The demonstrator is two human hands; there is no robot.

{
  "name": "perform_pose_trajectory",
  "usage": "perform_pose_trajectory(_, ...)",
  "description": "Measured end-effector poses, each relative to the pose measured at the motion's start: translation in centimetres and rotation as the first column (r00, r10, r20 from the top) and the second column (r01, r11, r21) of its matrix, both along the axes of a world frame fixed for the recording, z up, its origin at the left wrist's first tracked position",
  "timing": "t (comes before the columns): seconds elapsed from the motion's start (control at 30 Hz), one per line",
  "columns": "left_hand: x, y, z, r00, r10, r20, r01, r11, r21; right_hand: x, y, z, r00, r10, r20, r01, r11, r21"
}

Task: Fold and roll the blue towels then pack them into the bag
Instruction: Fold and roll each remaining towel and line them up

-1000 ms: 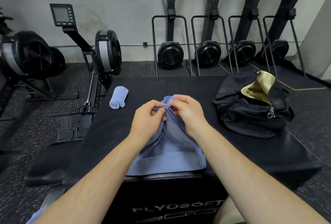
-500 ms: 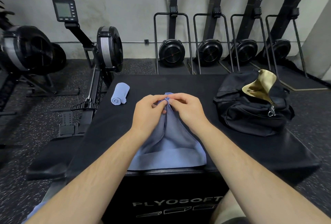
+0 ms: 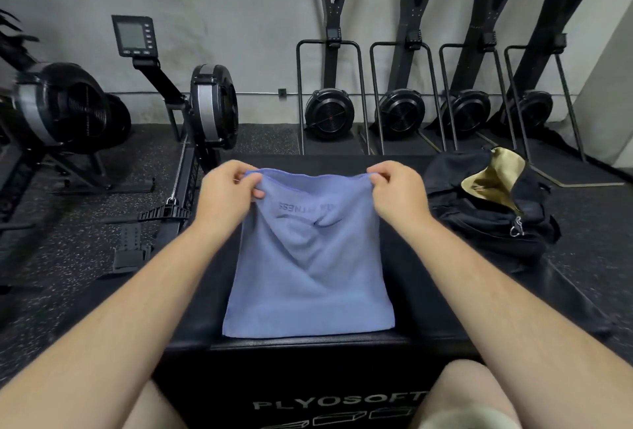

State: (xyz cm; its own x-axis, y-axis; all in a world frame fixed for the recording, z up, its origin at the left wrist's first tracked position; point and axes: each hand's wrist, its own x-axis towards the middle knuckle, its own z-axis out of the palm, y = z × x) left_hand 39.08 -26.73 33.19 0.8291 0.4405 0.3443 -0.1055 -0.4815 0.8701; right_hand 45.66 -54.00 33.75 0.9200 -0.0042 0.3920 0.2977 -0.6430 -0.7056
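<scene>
The left hand pinched the blue towel's far left corner; the right hand pinched its far right corner; the towel lay spread on the black box; the open bag sat to the right.

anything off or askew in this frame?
Nothing damaged or spilled. The left hand and right hand pinch the far corners of the blue towel, which shows diagonal wrinkles; its printed lettering reads mirrored. The black bag lies slumped on the black box, flap open.
</scene>
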Motion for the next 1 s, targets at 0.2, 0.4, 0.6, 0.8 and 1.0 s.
perform_pose_trajectory(0.2,-0.1,4.8,3.9,0.989,0.151,-0.007,-0.148,0.976,0.158,2.2,-2.7,3.2,0.997,-0.073,-0.03,0.075,0.993,0.086)
perform_pose_trajectory(0.4,-0.4,5.1,7.5,0.983,0.167,0.078,-0.182,0.95,0.255,1.2,-1.4,6.9,0.999,0.043,0.027,-0.047,0.978,0.204)
perform_pose_trajectory(0.6,-1.9,4.8,11.2,0.973,0.18,0.141,-0.21,0.95,0.233,-0.1,-1.7,10.8,0.994,0.049,0.096,-0.072,0.966,0.249)
perform_pose_trajectory(0.8,-3.0,4.0,15.7,0.944,0.152,0.294,-0.135,0.988,-0.077,-2.3,-2.0,14.7,0.952,-0.047,0.304,-0.061,0.94,0.335)
perform_pose_trajectory(1.0,-3.0,2.2,18.3,0.942,0.129,0.31,-0.068,0.978,-0.198,-2.4,-2.5,16.1,0.94,-0.091,0.328,-0.016,0.951,0.309)
